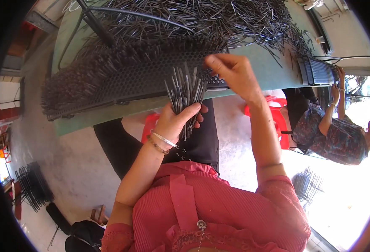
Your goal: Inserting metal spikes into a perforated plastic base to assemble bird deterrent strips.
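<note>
A green bench (252,69) spans the upper view above a grey concrete floor (75,164). Red plastic stools (277,113) stand beneath it. Strong sunlight floods the right side, where another person (334,134) sits working.

dark grey metal pins (184,90), black perforated rack (151,73), pale green table (273,71), red stool (277,113), silver bangle (165,140)

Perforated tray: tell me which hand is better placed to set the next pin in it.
Right. The right hand is pinched at the perforated tray, while the left hand grips the bundle of pins below it.
</note>
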{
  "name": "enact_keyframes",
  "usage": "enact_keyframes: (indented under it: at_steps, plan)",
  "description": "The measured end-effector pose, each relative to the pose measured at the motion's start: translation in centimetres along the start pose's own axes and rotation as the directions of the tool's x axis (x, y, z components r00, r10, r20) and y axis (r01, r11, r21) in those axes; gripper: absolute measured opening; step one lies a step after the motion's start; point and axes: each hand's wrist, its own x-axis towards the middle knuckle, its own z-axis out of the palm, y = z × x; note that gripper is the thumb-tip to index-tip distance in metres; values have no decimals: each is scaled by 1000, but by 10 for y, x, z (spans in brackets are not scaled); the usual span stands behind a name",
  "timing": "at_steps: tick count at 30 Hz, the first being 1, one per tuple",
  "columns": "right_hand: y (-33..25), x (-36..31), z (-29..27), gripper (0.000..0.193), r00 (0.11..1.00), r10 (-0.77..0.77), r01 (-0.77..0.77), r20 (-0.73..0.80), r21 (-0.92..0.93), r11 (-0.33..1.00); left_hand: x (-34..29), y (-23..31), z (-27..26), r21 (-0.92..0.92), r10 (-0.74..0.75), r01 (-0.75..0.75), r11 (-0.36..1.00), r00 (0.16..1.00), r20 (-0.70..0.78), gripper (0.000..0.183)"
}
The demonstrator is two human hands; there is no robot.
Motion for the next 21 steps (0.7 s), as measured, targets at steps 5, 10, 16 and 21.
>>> enact_keyframes:
  at_steps: [5, 10, 16, 21]
  plan:
    - [-1, -12, 13, 30, 988, 53, -84, 145, 221, 972, -4, 1, 4, 92, 39, -49, 995, 994, 104, 23]
    - [-6, -19, 15, 22, 975, 130, -168, 182, 214, 962, -5, -3, 0, 112, -9, -5, 994, 992, 125, 22]
    - [-7, -19, 14, 23, 981, 182, -192, 63, 285, 939, -7, -2, -2, 69, -34, 21, 997, 982, 188, 20]
    - [-16, -2, 7, 22, 972, -20, 56, -236, 144, 988, -4, -9, -10, 4, -73, 73, 997, 993, 98, 18]
